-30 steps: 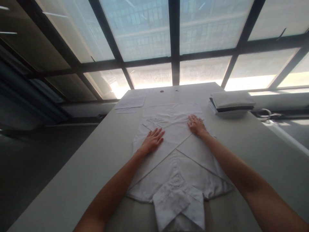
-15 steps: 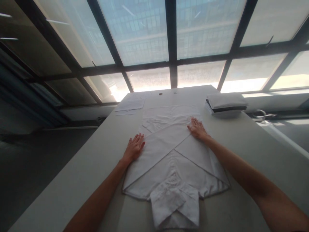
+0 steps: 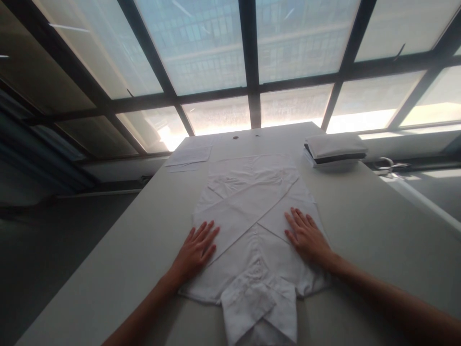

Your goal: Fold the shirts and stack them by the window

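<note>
A white shirt (image 3: 237, 206) lies on the white table (image 3: 151, 240), its two sides folded in so that they cross in the middle. The part with the collar (image 3: 259, 307) points toward me at the lower edge of the view. My left hand (image 3: 196, 247) rests on the shirt's left edge, fingers spread. On the right side of the shirt my right hand (image 3: 306, 235) presses down flat, fingers apart. Neither hand grips anything. Some wrinkles show near the far end of the shirt and around its collar.
Folded white and dark cloths (image 3: 334, 149) are stacked at the far right of the table. Flat white sheets (image 3: 189, 156) lie at the far left. Two small objects, one a dark round thing (image 3: 235, 138), sit near the far edge. Windows (image 3: 212, 48) rise behind.
Both hands have slid toward me along the shirt. The right hand has travelled further, from near the far end to the middle of its right side. The view has shifted slightly.
</note>
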`<action>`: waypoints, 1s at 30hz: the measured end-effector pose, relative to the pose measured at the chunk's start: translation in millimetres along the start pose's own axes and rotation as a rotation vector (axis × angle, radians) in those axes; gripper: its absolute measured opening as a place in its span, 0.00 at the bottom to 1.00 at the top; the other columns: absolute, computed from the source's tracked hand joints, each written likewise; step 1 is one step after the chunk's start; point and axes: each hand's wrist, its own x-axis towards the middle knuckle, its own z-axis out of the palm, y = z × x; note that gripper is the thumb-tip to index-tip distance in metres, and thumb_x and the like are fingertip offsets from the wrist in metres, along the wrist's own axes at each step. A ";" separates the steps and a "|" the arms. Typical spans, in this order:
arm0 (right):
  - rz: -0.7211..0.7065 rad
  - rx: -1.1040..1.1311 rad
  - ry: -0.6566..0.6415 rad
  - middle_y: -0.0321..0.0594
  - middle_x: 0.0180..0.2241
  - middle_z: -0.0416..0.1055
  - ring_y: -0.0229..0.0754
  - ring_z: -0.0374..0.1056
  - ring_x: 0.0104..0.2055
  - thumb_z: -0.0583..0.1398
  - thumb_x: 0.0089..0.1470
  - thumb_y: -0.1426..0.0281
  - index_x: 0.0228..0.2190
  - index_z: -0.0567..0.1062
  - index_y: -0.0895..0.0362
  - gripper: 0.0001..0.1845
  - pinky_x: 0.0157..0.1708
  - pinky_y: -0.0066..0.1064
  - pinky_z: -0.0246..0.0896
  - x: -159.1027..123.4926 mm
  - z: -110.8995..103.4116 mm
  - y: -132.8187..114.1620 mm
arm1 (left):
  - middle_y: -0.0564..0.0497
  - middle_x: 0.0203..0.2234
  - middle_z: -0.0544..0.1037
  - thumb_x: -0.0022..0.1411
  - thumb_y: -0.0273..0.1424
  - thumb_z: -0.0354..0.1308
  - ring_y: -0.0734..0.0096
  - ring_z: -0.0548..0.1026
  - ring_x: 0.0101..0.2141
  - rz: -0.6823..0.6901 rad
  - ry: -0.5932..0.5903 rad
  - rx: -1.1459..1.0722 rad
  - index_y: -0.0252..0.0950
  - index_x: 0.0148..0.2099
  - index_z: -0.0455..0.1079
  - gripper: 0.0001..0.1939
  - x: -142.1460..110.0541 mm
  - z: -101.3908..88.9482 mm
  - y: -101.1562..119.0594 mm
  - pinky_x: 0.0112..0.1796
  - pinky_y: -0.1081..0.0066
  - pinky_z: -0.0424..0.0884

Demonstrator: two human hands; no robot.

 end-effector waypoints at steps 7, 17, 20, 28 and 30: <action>-0.016 -0.040 0.014 0.48 0.71 0.44 0.49 0.39 0.72 0.46 0.67 0.57 0.68 0.56 0.57 0.33 0.68 0.48 0.37 22.7 1.4 19.4 | 0.54 0.70 0.51 0.74 0.44 0.43 0.57 0.50 0.69 -0.037 0.029 0.015 0.52 0.72 0.48 0.28 20.8 0.5 7.1 0.65 0.51 0.49; 0.010 -0.100 -0.056 0.49 0.71 0.44 0.50 0.39 0.72 0.44 0.67 0.58 0.68 0.55 0.58 0.33 0.68 0.49 0.37 95.9 -1.1 58.9 | 0.53 0.71 0.50 0.74 0.46 0.40 0.55 0.48 0.69 -0.095 0.006 0.000 0.51 0.72 0.51 0.27 107.0 6.3 -7.1 0.65 0.48 0.48; 0.008 -0.111 -0.071 0.49 0.71 0.44 0.50 0.39 0.72 0.43 0.67 0.58 0.68 0.55 0.59 0.34 0.68 0.49 0.37 116.1 -1.8 69.2 | 0.53 0.71 0.50 0.74 0.47 0.39 0.54 0.48 0.69 -0.143 -0.004 0.009 0.51 0.72 0.50 0.28 127.6 7.5 -7.0 0.65 0.46 0.47; -0.012 -0.094 -0.044 0.51 0.70 0.46 0.51 0.42 0.72 0.43 0.68 0.58 0.67 0.57 0.60 0.33 0.67 0.50 0.40 124.7 0.4 73.7 | 0.52 0.72 0.46 0.74 0.47 0.39 0.51 0.44 0.70 -0.031 -0.074 -0.022 0.53 0.73 0.45 0.28 107.8 3.8 -13.9 0.64 0.40 0.43; -0.010 -0.086 -0.041 0.51 0.70 0.47 0.51 0.42 0.72 0.44 0.67 0.59 0.67 0.57 0.60 0.32 0.67 0.50 0.40 123.8 0.2 73.6 | 0.53 0.71 0.46 0.74 0.48 0.40 0.53 0.44 0.70 0.019 -0.074 -0.036 0.55 0.72 0.45 0.28 92.5 2.7 -16.5 0.64 0.43 0.43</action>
